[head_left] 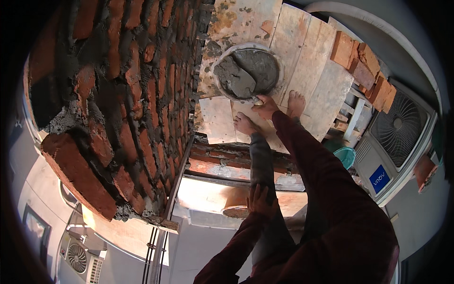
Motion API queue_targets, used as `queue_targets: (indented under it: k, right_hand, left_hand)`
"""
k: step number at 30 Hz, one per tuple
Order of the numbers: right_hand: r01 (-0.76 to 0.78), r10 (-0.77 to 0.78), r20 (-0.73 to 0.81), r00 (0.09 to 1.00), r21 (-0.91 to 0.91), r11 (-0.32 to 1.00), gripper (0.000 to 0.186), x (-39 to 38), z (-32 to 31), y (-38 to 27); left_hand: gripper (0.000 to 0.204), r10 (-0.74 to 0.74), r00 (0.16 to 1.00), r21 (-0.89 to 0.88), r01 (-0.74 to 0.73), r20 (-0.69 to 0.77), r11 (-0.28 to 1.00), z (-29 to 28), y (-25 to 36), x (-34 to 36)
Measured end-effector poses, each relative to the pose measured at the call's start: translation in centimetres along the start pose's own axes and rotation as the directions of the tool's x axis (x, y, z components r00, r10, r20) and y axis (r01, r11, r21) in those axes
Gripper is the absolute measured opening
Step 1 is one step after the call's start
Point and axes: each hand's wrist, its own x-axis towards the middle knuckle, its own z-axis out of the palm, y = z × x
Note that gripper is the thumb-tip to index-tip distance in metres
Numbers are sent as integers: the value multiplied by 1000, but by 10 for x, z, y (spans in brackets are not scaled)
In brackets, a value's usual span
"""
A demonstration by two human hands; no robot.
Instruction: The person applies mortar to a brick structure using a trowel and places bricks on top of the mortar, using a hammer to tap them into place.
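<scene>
My right hand (pixel 266 107) is closed around the handle of a trowel (pixel 257 100). The trowel's blade reaches into a round tub (pixel 280 66) and is coated or heaped with wet grey mortar, so its outline is hard to make out. More mortar (pixel 260 67) fills the tub. Lower down, my left hand (pixel 262 201) lies on my leg in grey trousers, fingers spread and holding nothing. My bare feet stand on the boards just below the tub, one either side of my right hand.
A rough brick wall (pixel 156 94) with grey joints rises on the left, a loose-edged brick (pixel 78 175) at its end. Wooden boards (pixel 302 57) form the platform. Stacked bricks (pixel 362 66) sit at its right edge, near an air-conditioner unit (pixel 395 137) and a teal bucket (pixel 345 157).
</scene>
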Motion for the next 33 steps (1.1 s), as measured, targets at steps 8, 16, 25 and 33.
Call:
queue_targets:
  k: [8,16,25,33]
  right_hand:
    - [124,-87,123,989,-337,933,47,-119,-65,-76]
    - [448,-250,378,891,-653,611,32,-368,-61,-357]
    - [601,-611,680,406,-702,-382,28,-436,59,-564]
    - [217,-607,760,232,-649,-729,21,-366,95,-581]
  left_hand:
    - [71,-89,996,-29,88,-13,996,-7,18,1]
    - [75,-198,980,-180,192,-12,965,-40,39,5]
    - [72,-205,977,-265,182,-59,947,-43,51,-3]
    - [77,-219,975,-311,199,-32,929,-42,51,4]
